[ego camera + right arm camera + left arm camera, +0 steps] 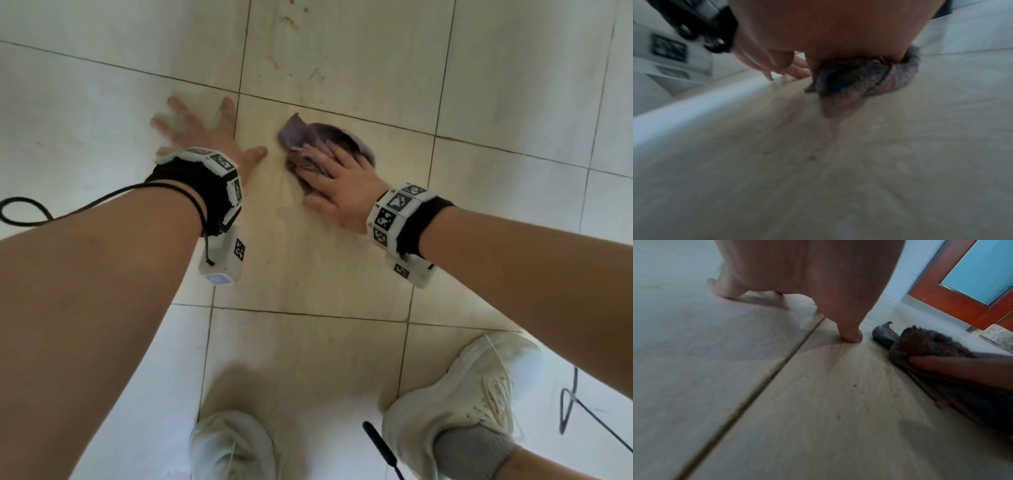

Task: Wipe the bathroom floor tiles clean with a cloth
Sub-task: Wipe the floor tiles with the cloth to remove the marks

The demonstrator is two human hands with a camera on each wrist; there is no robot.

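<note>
A: Panel one. Which hand is doing the wiping?

B: The right hand [337, 181]. Its fingers lie fairly straight on top of a bunched purple-grey cloth [322, 144], pressing it flat to the floor tile [308, 260], with the thumb lying beside the cloth nearer the person. A flat palm likely spreads the pressure across the wad.

A: And the left hand [209, 137]?

B: Spread wide on the floor, fingers splayed and holding nothing, its thumb just beside the cloth. It appears to act as a prop for the crouched body. The wrist view shows its fingertips [851, 335] bearing on the tile near a grout line [764, 379].

A: What room remains for the strokes?

B: Beyond the fingers, reddish spots [289, 20] mark the next tile, which looks unwiped. Open tile lies to the right of the cloth. Back toward the wrists, two pale shoes [455, 394] and a black cable [383, 448] limit the pull.
</note>
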